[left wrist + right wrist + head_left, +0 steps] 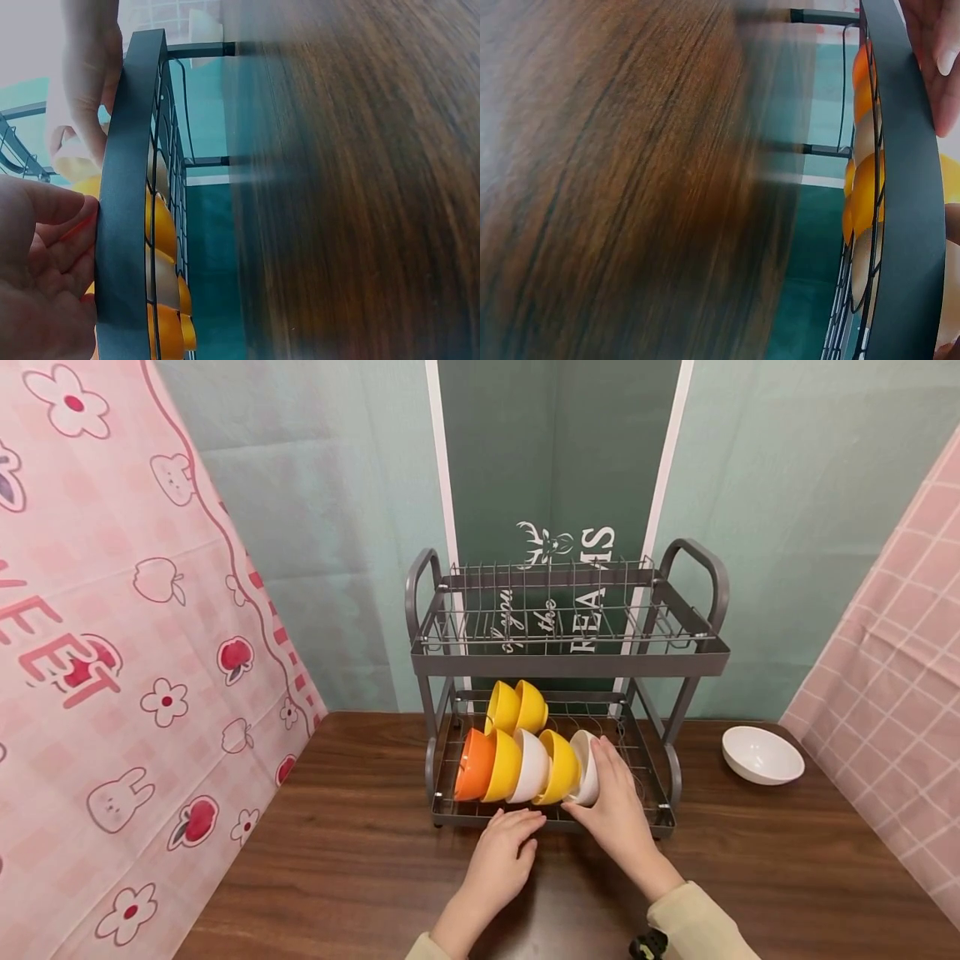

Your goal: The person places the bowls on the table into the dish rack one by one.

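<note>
My right hand grips the white bowl at the right end of the front row, thumb at its lower front and fingers over its right side. The bowl stands on edge against a yellow bowl. Left of these are another white bowl, a yellow bowl and an orange bowl, all tilted on edge. My left hand touches the front rail of the lower tier, its fingers relaxed and holding nothing. Two yellow bowls stand behind the front row.
The grey two-tier dish rack stands on a dark wooden table; its upper wire tier holds nothing. A wide white bowl sits at the right near the pink checked cloth. Cloths hang behind and at the left.
</note>
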The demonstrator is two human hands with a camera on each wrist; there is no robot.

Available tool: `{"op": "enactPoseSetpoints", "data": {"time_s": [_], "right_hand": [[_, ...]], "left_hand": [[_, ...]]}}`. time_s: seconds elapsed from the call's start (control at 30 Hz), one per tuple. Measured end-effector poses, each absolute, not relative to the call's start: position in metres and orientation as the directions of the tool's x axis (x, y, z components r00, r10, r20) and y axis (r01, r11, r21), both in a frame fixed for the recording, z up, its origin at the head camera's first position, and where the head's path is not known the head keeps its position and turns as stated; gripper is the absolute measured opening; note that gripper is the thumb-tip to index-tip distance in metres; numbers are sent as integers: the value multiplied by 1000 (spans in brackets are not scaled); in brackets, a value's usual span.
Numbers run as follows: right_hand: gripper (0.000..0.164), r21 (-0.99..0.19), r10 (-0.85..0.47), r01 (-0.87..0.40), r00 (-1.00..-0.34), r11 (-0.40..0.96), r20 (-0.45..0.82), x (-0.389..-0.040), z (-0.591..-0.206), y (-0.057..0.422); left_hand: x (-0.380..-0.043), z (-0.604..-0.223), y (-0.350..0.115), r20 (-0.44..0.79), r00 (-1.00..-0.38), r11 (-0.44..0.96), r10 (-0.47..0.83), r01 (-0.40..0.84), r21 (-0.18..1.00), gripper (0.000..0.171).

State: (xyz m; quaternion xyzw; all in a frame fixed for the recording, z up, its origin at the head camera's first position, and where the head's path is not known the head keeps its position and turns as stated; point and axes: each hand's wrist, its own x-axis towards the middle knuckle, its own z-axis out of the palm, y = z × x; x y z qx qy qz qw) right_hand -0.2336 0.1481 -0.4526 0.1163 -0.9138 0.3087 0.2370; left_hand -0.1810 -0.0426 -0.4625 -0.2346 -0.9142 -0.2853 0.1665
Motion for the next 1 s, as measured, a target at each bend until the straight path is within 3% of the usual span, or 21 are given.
{"op": "enactPoseSetpoints", "data": {"time_s": [1.0], "right_hand": [[106, -546, -104, -369, -885, 752, 454, -239, -456, 149]], "left_hand": [[-179, -463, -42, 441, -835, 714, 330, 526, 462, 30]]}}
